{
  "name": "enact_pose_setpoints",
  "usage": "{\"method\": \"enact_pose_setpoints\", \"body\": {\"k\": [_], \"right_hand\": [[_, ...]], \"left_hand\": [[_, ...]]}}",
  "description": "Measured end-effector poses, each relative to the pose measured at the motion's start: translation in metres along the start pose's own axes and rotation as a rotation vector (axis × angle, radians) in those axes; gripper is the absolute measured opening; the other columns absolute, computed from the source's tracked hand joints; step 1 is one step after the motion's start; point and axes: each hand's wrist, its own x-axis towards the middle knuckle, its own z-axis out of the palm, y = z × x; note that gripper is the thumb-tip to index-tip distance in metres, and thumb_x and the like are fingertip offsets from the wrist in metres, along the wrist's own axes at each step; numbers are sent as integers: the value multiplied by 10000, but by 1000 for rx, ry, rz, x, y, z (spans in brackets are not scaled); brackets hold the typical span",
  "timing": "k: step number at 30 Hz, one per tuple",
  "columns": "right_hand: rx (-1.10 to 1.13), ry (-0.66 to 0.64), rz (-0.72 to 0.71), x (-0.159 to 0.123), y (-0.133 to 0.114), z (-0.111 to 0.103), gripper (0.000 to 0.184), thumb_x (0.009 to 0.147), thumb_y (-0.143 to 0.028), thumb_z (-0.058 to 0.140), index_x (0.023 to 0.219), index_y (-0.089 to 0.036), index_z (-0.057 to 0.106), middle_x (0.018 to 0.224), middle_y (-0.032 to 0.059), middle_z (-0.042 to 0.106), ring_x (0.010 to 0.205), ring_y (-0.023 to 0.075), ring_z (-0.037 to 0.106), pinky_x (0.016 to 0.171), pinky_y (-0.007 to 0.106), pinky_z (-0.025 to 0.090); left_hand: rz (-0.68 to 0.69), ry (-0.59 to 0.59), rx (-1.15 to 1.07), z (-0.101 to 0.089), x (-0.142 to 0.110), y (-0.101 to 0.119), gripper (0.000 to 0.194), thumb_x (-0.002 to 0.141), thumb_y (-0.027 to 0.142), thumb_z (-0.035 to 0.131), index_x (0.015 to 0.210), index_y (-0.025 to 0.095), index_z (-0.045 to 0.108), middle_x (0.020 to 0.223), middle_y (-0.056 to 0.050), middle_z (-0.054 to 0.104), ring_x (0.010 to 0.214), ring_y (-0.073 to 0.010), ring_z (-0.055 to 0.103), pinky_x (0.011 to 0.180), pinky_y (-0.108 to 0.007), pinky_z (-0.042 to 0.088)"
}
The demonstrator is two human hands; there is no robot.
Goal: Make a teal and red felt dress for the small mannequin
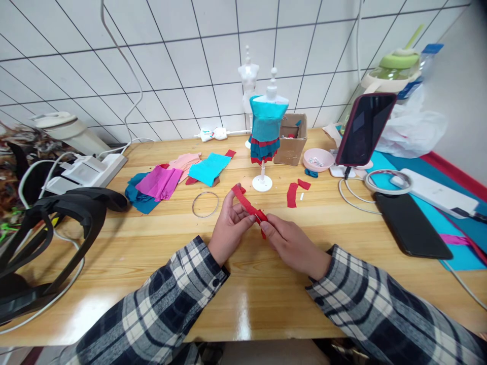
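A narrow strip of red crepe paper stretches between my two hands above the middle of the table. My left hand pinches it between thumb and fingers, its upper end lying along the fingers. At the strip's lower right end, the thumb and fingers of my right hand are closed on it, and a short bit hangs below. Just beyond stands a small white dress form wearing a turquoise top and a ruffled skirt in dark blue and red. Loose red pieces lie to its right.
Left are folded coloured papers, a thin ring, a black headset frame and a power strip. Behind stand a second form and a cardboard box. Right are a pink bowl, a propped phone and a black phone.
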Motion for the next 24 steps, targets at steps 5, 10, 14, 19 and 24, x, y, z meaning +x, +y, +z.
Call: {"method": "enact_pose_setpoints", "body": {"k": [5,10,14,19,24], "right_hand": [[-2,-1,7,0,0,0,331,997,-455,287,924,-219,507,765,11,600,700,167,546,639,284,358],[-3,7,2,-1,-1,0,327,998,-452,287,913,-216,495,720,-1,573,663,159,527,615,275,340],[13,15,-10,-1,-2,1,309,1002,-435,287,915,-217,490,705,-8,567,637,150,517,603,268,333],[-19,20,-7,-1,-2,1,301,999,-427,298,912,-214,493,760,9,602,686,159,543,623,274,341],[-45,5,7,0,-2,0,312,997,-430,293,899,-214,495,743,7,594,675,163,539,619,277,346]], "left_hand": [[-19,-30,21,-1,-1,-1,904,728,184,745,1461,252,221,989,-55,698,887,-173,677,835,-321,513],[-26,-49,27,-1,-1,-1,921,731,179,745,1470,261,201,947,-44,695,882,-168,669,824,-313,513],[-23,-49,24,1,-2,0,917,738,171,736,1471,260,193,933,-41,694,872,-166,671,827,-321,511],[-23,-59,19,1,-2,0,897,743,169,727,1468,259,206,978,-55,687,878,-172,668,845,-339,507],[58,-24,-18,-1,-2,1,748,724,145,721,1381,267,387,1124,-51,641,976,-161,623,887,-308,485]]}}
